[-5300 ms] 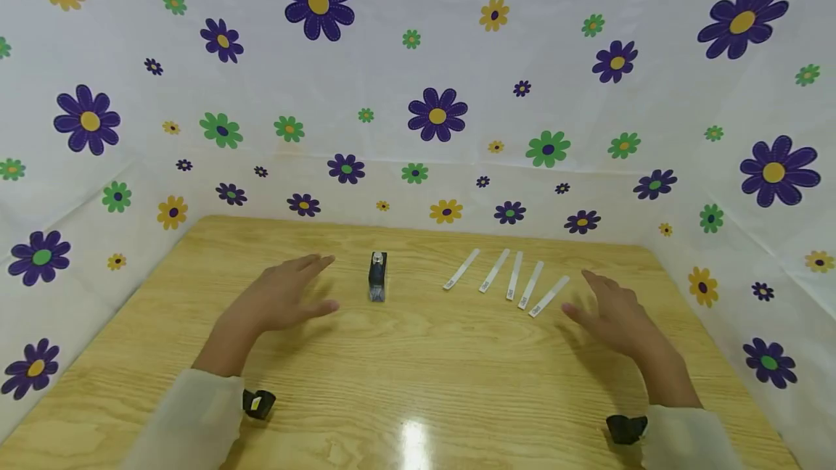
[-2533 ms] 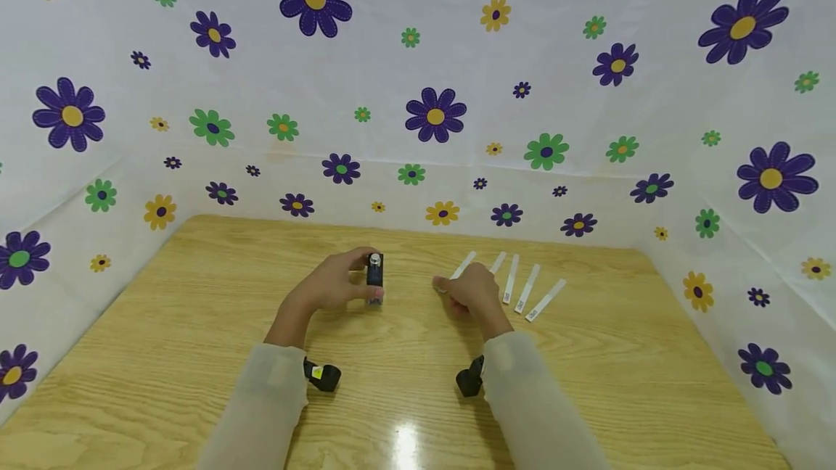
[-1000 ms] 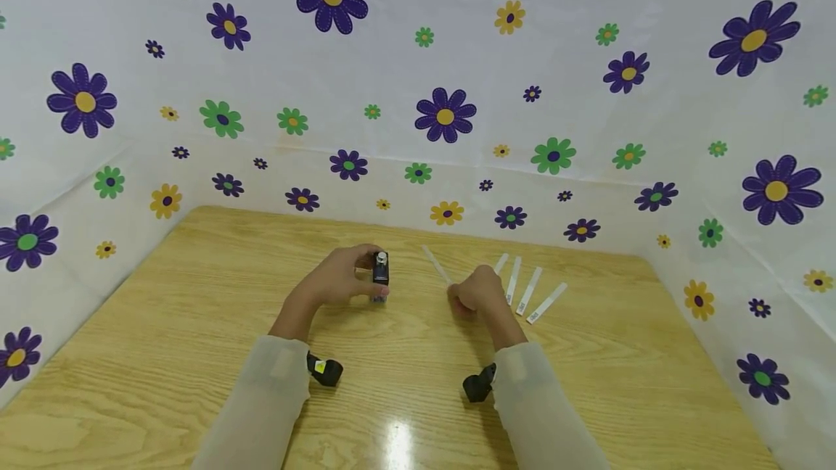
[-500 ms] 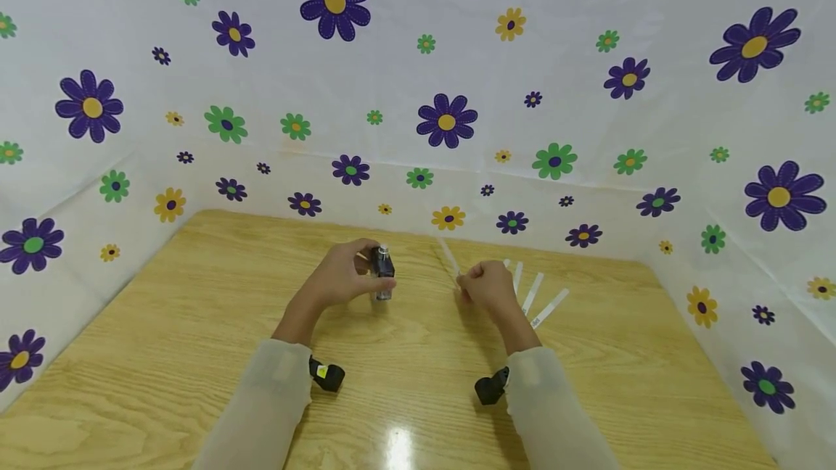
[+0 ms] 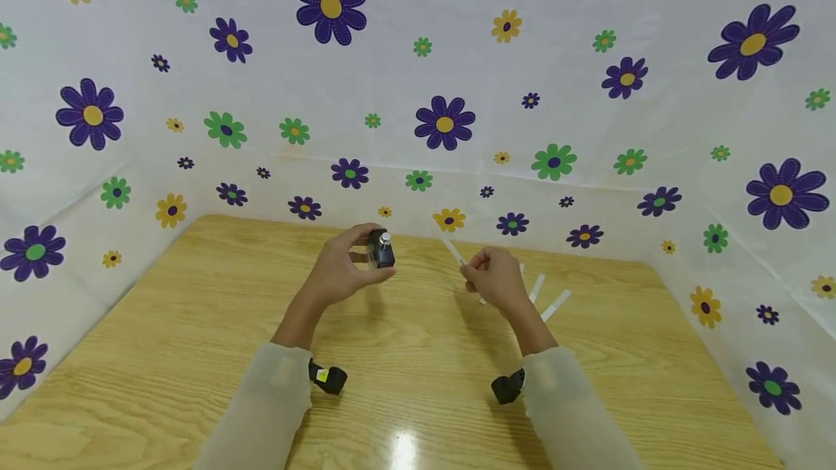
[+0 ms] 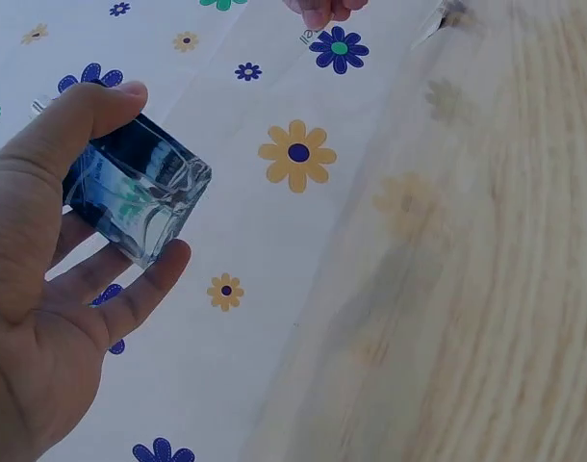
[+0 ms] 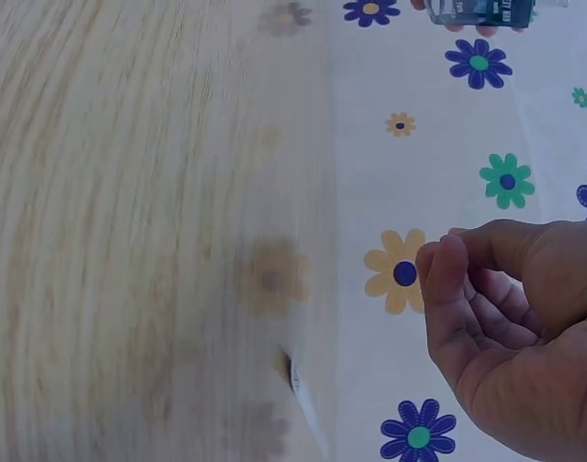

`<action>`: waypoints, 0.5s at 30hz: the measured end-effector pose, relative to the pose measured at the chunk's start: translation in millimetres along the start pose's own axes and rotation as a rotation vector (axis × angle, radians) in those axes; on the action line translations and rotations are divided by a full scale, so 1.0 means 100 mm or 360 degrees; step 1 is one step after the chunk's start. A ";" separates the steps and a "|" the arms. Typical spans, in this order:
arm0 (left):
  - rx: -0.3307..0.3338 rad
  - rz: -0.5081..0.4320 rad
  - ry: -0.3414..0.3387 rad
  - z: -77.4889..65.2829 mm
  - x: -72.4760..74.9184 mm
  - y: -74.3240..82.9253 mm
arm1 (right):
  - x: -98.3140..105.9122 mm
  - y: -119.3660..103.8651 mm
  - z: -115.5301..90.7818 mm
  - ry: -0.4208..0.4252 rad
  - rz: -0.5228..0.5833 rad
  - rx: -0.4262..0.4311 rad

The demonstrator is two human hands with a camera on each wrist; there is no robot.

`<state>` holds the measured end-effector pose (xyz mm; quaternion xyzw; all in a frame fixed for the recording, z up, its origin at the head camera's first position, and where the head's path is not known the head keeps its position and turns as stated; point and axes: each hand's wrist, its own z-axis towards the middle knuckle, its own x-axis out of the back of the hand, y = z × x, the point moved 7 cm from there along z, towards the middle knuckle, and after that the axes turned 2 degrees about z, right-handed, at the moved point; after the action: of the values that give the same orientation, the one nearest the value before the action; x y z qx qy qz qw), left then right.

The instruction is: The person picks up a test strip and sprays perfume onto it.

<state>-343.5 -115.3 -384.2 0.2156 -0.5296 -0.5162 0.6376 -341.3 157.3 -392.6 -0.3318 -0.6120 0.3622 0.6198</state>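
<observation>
My left hand [image 5: 336, 267] holds a perfume bottle [image 5: 382, 251] above the table, thumb on one side and fingers on the other. In the left wrist view the bottle [image 6: 144, 188] is clear blue glass, darker at one end, and tilted. A silver spray top [image 5: 385, 238] shows in the head view. To its right, my right hand [image 5: 498, 278] pinches a thin white paper test strip [image 5: 452, 248] between thumb and forefinger, its free end pointing up and left towards the back. Strip and bottle are apart. In the right wrist view the strip cannot be made out.
Several more white strips [image 5: 556, 304] lie on the wooden table [image 5: 392, 354], partly hidden behind my right hand and wrist. A white cloth [image 5: 385, 78] with printed flowers stands around the back and sides of the table.
My left hand has taken hold of the bottle and raised it off the table, tilting it. My right hand has picked up one strip, lifted it and moved slightly right.
</observation>
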 end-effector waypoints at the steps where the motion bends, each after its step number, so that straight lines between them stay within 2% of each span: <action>1: -0.0018 0.0008 0.0005 0.00 0.00 0.01 | 0.01 -0.02 0.00 -0.0001 0.0002 0.0020; 9: -0.0083 -0.0061 -0.0014 0.00 -0.02 0.06 | 0.06 -0.09 -0.01 0.0025 0.0046 0.0108; 15: -0.0129 0.0005 0.0012 0.00 -0.03 0.06 | 0.08 -0.12 -0.04 0.0036 0.0074 0.0174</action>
<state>-340.1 -110.6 -380.2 0.1908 -0.5063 -0.5352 0.6487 -336.4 157.9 -378.8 -0.3157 -0.5764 0.4055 0.6354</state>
